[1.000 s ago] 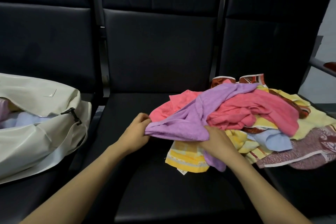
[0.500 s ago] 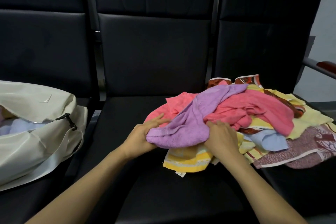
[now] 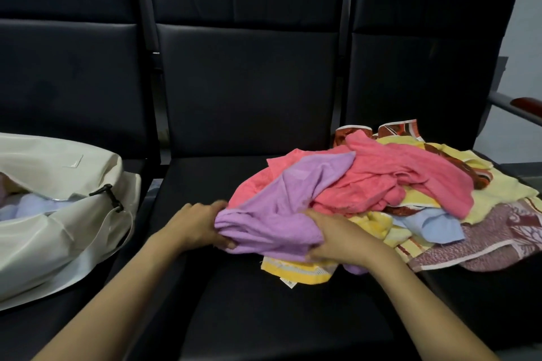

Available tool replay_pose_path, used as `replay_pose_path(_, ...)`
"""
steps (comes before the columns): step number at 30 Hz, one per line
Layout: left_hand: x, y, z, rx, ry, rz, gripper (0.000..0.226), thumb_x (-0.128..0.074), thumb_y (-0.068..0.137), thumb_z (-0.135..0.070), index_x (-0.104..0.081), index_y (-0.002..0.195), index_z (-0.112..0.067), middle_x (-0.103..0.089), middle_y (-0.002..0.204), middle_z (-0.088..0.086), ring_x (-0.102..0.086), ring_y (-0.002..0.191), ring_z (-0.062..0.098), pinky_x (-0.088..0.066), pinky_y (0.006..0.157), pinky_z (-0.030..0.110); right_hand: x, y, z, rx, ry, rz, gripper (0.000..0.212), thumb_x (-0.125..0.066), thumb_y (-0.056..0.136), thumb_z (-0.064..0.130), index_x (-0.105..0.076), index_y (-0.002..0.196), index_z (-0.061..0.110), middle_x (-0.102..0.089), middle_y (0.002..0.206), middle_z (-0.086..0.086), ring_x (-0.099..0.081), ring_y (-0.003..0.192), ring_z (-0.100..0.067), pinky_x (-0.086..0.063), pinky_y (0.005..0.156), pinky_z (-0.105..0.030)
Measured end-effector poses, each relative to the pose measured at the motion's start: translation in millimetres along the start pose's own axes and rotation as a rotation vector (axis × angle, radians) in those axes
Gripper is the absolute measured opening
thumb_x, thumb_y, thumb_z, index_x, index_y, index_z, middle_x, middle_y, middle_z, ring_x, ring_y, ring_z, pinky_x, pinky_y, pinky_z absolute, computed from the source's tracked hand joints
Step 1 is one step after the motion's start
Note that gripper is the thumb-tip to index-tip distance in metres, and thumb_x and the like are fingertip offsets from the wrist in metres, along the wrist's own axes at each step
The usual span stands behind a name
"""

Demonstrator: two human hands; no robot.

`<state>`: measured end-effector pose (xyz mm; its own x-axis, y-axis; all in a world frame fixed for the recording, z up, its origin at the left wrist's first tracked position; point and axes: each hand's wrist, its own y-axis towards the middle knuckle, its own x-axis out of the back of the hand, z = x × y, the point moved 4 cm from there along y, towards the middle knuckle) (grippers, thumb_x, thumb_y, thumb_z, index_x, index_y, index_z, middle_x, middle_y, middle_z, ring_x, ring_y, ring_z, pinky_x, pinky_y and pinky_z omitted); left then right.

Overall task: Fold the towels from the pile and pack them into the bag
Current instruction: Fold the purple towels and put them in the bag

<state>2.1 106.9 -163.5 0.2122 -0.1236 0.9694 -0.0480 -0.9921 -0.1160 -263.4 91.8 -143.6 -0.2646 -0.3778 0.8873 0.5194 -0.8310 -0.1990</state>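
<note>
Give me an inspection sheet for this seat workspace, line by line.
Surface: black padded seat, the middle one of three.
Job's things: purple towel bunched at the near left edge of the towel pile; cream bag open on the left seat, pale cloth inside.
Clutter: nothing seen.
Hands: left hand and right hand both grip the purple towel.
Cables: nothing seen.
Surroundings: dark seat backs; armrest at far right.
</note>
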Motion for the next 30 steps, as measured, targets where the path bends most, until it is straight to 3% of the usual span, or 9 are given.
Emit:
replay_pose_path(3, -10, -2, -3, 0.046, -0.014, 0.181, 0.048, -0.070, 0.068, -0.064, -0.062, 0.106, -0.035, -0.067, 0.101, -0.013, -0.061, 0.098, 0.012, -0.042, 0.080, 0.025, -4, 2, -3, -0.101, -0.255, 0.049, 0.020, -0.066, 0.070, 0.020, -0.055, 0.087, 0.019, -0.053, 0.080, 0.002, -0.054, 0.075, -0.021, -0.037, 0.050, -0.025)
replay_pose_path(6, -4, 2, -4, 0.048, 0.042, 0.099, 0.033, -0.066, 0.077, -0.051, -0.066, 0.100, -0.027, -0.068, 0.100, -0.007, -0.062, 0.096, 0.017, -0.044, 0.080, 0.027, 4, 4, -7, -0.077, -0.104, -0.065, 0.014, -0.065, 0.065, 0.014, -0.051, 0.062, 0.017, -0.051, 0.077, -0.001, -0.051, 0.074, -0.020, -0.033, 0.047, -0.023)
replay_pose_path(9, -6, 7, 1, 0.006, -0.052, 0.040, 0.015, -0.067, 0.079, -0.036, -0.062, 0.086, -0.024, -0.058, 0.101, 0.000, -0.059, 0.094, 0.020, -0.045, 0.078, 0.029, 13, -1, -1, -0.031, 0.150, -0.116, 0.014, -0.068, 0.068, 0.017, -0.065, 0.080, 0.011, -0.050, 0.104, 0.000, -0.058, 0.074, -0.018, -0.049, 0.050, -0.026)
replay_pose_path(13, -22, 2, -3, -0.095, -0.310, 0.108, 0.026, -0.067, 0.079, -0.025, -0.069, 0.105, -0.019, -0.061, 0.111, -0.002, -0.060, 0.100, 0.015, -0.049, 0.091, 0.034, 14, -6, 6, 0.066, 0.325, -0.103, 0.015, -0.070, 0.075, 0.020, -0.062, 0.086, 0.028, -0.062, 0.074, 0.015, -0.055, 0.054, 0.002, -0.043, 0.051, -0.020)
replay_pose_path(17, -7, -7, -2, -0.086, -0.775, -0.072, 0.042, -0.061, 0.070, -0.031, -0.065, 0.111, -0.025, -0.068, 0.109, -0.008, -0.064, 0.099, 0.003, -0.054, 0.088, 0.032, 22, -4, 8, 0.139, 0.153, -0.125, 0.028, -0.067, 0.081, 0.021, -0.053, 0.091, 0.043, -0.060, 0.084, 0.019, -0.054, 0.069, 0.004, -0.043, 0.060, -0.017)
replay_pose_path(20, 6, -15, -10, -0.166, -0.925, -0.140, 0.062, -0.064, 0.068, -0.041, -0.056, 0.127, -0.026, -0.060, 0.123, -0.018, -0.060, 0.108, -0.003, -0.050, 0.089, 0.020, 27, -2, 0, 0.030, -0.063, -0.013, 0.036, -0.063, 0.084, 0.020, -0.056, 0.116, 0.035, -0.056, 0.095, 0.006, -0.048, 0.061, -0.003, -0.036, 0.044, -0.011)
replay_pose_path(23, 23, -24, -22, -0.147, -0.922, -0.122, 0.047, -0.064, 0.070, -0.040, -0.062, 0.104, -0.007, -0.066, 0.086, 0.003, -0.059, 0.070, 0.020, -0.049, 0.059, 0.036, 34, 6, -5, -0.038, -0.376, -0.006, 0.030, -0.064, 0.079, 0.020, -0.063, 0.109, 0.017, -0.060, 0.103, -0.010, -0.061, 0.089, -0.026, -0.047, 0.067, -0.028)
replay_pose_path(25, 38, -29, -26, -0.160, -0.848, -0.079, 0.040, -0.064, 0.077, -0.039, -0.062, 0.107, -0.014, -0.070, 0.093, 0.002, -0.065, 0.077, 0.021, -0.055, 0.067, 0.041, 48, 7, -6, -0.086, -0.470, -0.060, 0.034, -0.062, 0.082, 0.023, -0.062, 0.115, 0.013, -0.060, 0.115, -0.012, -0.059, 0.107, -0.030, -0.048, 0.084, -0.033)
replay_pose_path(30, 88, -52, -41, -0.255, -0.834, 0.014, 0.045, -0.076, 0.079, -0.020, -0.059, 0.121, -0.027, -0.070, 0.111, -0.001, -0.066, 0.097, 0.011, -0.054, 0.084, 0.030, 96, -20, 20, -0.129, -0.270, -0.103, 0.039, -0.077, 0.060, 0.047, -0.061, 0.077, 0.016, -0.055, 0.075, -0.006, -0.058, 0.066, -0.016, -0.042, 0.065, -0.030)
